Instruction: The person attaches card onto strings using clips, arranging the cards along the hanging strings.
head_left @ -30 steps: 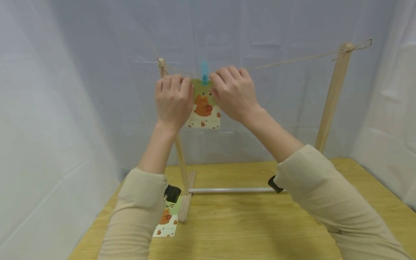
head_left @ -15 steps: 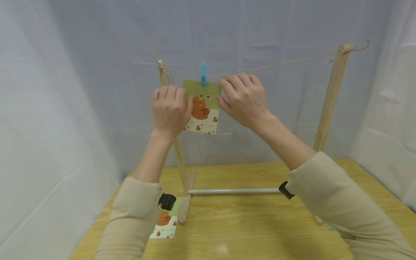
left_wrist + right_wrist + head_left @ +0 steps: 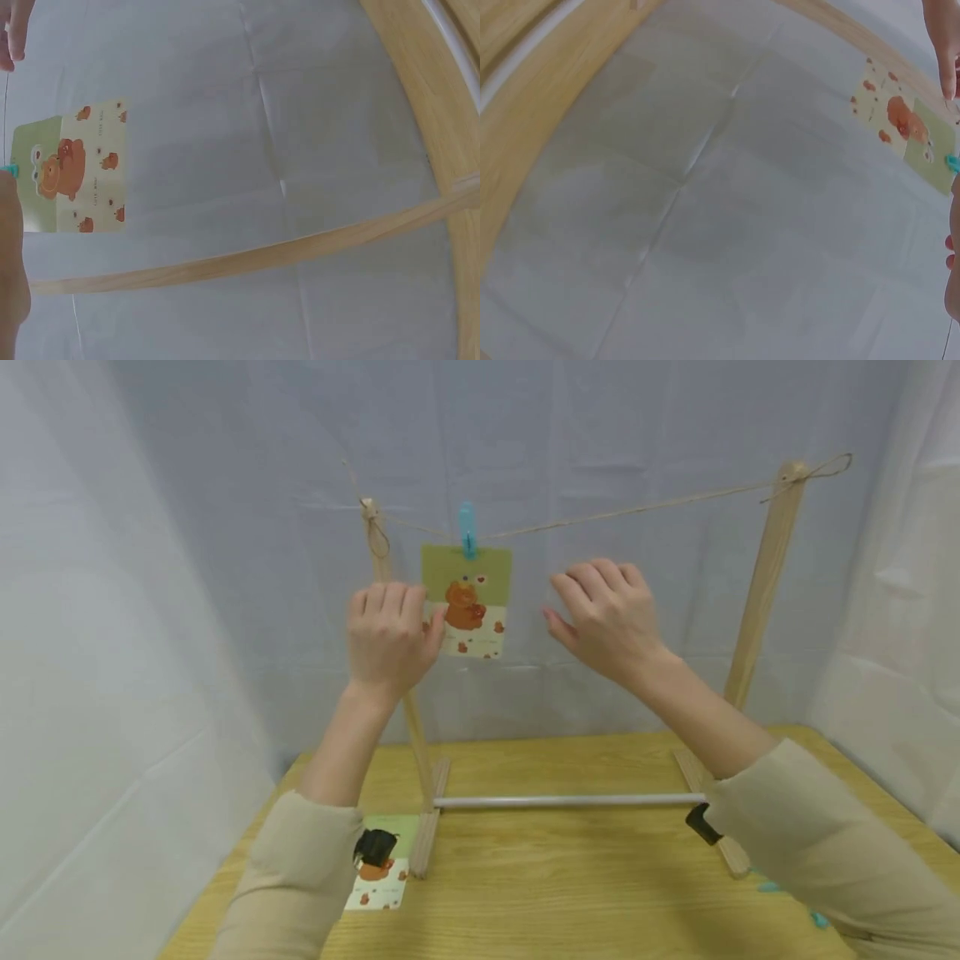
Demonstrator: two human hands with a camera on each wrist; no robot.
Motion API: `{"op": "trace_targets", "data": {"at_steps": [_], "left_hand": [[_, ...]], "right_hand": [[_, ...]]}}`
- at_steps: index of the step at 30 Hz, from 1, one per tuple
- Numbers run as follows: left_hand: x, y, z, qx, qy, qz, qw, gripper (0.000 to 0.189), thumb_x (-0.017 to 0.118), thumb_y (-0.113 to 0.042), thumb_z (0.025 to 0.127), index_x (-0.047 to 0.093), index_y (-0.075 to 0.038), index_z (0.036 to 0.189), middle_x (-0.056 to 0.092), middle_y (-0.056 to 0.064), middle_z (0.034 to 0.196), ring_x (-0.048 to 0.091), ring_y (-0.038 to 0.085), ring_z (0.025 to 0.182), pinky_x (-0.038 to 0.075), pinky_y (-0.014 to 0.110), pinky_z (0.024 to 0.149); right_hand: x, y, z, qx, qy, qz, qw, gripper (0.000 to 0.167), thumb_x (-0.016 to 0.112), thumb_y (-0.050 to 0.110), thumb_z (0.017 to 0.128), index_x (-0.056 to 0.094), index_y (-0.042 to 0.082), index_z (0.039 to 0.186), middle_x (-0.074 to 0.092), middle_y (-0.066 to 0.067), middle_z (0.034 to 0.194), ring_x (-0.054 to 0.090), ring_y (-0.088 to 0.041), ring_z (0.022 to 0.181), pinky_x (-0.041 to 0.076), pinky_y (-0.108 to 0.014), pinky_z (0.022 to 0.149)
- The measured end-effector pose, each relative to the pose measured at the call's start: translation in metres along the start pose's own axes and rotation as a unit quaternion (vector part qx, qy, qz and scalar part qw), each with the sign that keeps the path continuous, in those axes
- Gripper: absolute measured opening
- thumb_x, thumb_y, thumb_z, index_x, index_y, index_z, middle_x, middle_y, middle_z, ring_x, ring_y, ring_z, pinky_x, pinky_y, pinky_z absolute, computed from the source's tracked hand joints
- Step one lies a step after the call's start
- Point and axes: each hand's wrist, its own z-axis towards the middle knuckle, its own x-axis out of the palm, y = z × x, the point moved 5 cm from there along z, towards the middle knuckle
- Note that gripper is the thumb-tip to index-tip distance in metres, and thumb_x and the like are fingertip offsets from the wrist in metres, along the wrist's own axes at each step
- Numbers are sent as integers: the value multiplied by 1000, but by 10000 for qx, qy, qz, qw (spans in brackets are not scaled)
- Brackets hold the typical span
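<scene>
A green and white card (image 3: 480, 585) with a brown bear print hangs from a sagging twine line (image 3: 600, 517). A light-blue clothespin (image 3: 467, 527) clips its top edge to the twine. My left hand (image 3: 386, 639) is just left of the card, its thumb overlapping the card's left edge in the head view; it holds nothing, its fingers loosely bent. My right hand (image 3: 607, 618) is in the air right of the card, apart from it, fingers loosely bent around nothing. The left wrist view shows the card (image 3: 94, 165) hanging flat beside the hand.
Two wooden posts, left (image 3: 416, 718) and right (image 3: 765, 585), carry the twine. A white rod (image 3: 570, 801) joins their feet on the wooden table (image 3: 562, 877). A second bear card (image 3: 382, 885) lies front left, partly under my left wrist camera. Blue clothespins (image 3: 769, 887) lie by the right foot.
Both hands have let go at the card's top and come down, the right hand also moving away to the right. The card and clothespin stay hanging on the twine.
</scene>
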Motion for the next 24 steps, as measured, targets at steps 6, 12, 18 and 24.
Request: {"op": "trace_targets", "data": {"at_steps": [6, 12, 18, 24], "left_hand": [[-2, -5, -9, 174, 217, 16, 9996, 24, 68, -21, 79, 59, 1, 85, 63, 15, 80, 56, 31, 75, 41, 40, 68], [-4, -9, -18, 245, 358, -79, 9990, 24, 67, -22, 79, 60, 0, 86, 63, 15, 80, 57, 31, 75, 41, 40, 67], [-4, -12, -24, 237, 554, -288, 9978, 27, 70, -23, 77, 60, 0, 88, 63, 15, 80, 57, 31, 74, 42, 40, 66], [-6, -17, -30, 322, 679, -276, 9968, 27, 71, -22, 76, 60, 0, 87, 62, 14, 79, 56, 30, 71, 41, 39, 64]], "right_hand": [[-4, -6, -16, 3, 24, 58, 10000, 29, 62, 25, 84, 64, -1, 98, 63, -16, 92, 58, -36, 86, 45, -47, 69], [-10, -10, -31, 17, 241, 170, 9996, 33, 62, 27, 84, 64, -1, 101, 63, -17, 92, 58, -37, 86, 45, -49, 68], [-16, -13, -46, 73, 366, 321, 9988, 35, 64, 26, 81, 64, -2, 102, 63, -18, 92, 58, -38, 85, 45, -50, 66], [-23, -14, -59, 61, 250, 451, 9986, 36, 60, 29, 83, 64, -2, 101, 63, -19, 89, 57, -39, 80, 44, -49, 62]]}}
